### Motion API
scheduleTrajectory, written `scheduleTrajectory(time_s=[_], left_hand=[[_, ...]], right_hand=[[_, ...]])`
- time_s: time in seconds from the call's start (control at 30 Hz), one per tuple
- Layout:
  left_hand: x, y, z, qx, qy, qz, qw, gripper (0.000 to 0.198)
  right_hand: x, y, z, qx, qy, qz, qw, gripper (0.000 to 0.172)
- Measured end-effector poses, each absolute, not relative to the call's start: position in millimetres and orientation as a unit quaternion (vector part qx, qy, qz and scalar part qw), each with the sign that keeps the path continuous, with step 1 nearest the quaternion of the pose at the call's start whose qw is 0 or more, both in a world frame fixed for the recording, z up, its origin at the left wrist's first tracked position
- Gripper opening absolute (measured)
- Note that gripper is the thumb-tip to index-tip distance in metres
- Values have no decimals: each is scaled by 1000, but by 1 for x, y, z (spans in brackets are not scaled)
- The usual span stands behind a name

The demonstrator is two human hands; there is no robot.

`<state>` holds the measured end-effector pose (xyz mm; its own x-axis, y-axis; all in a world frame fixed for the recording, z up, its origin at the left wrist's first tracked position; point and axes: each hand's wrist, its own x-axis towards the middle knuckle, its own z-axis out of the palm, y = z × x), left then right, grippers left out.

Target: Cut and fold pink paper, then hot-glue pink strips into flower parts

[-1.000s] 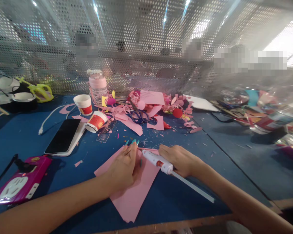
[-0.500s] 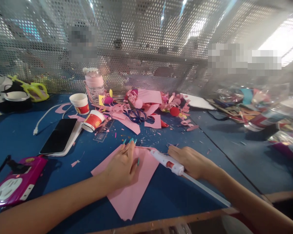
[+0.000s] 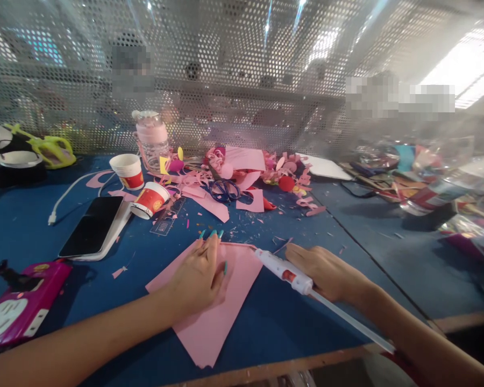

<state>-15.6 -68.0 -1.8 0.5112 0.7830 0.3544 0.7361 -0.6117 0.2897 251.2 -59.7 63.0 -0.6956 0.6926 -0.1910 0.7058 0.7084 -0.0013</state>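
My left hand (image 3: 197,277) lies over a sheet of pink paper (image 3: 213,333), its fingers stretched out and pressing the sheet against the blue table. Turquoise nails show near the paper's far edge, where a narrow strip looks folded. My right hand (image 3: 326,271) is wrapped round a white hot glue gun (image 3: 284,271). Its tip sits at the right end of that far edge; whether it touches the paper I cannot tell. From the gun's back a long clear glue stick (image 3: 350,322) sticks out. The gun's handle is hidden by my fingers.
Beyond the paper lie dark blue scissors (image 3: 223,191), a clear ruler (image 3: 167,217) and heaped pink scraps (image 3: 204,201). To the left are two paper cups (image 3: 150,200), a phone (image 3: 92,226), a purple power strip (image 3: 24,303) and a bottle (image 3: 151,134). Clutter with a plastic bottle (image 3: 431,196) stands right.
The glue gun in my right hand has moved slightly right along the paper's far edge. My left hand keeps its place on the sheet. The whole view has shifted a little.
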Motion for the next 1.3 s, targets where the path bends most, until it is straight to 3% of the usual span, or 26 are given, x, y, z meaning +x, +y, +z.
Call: scheduleTrajectory(time_s=[0.4, 1.3], left_hand=[[-18, -67, -7, 871, 438, 214, 69, 65], [-39, -57, 11, 885, 394, 218, 120, 83]], right_hand=[[223, -53, 57, 341, 935, 8, 91, 18], [197, -41, 60, 307, 947, 4, 96, 23]])
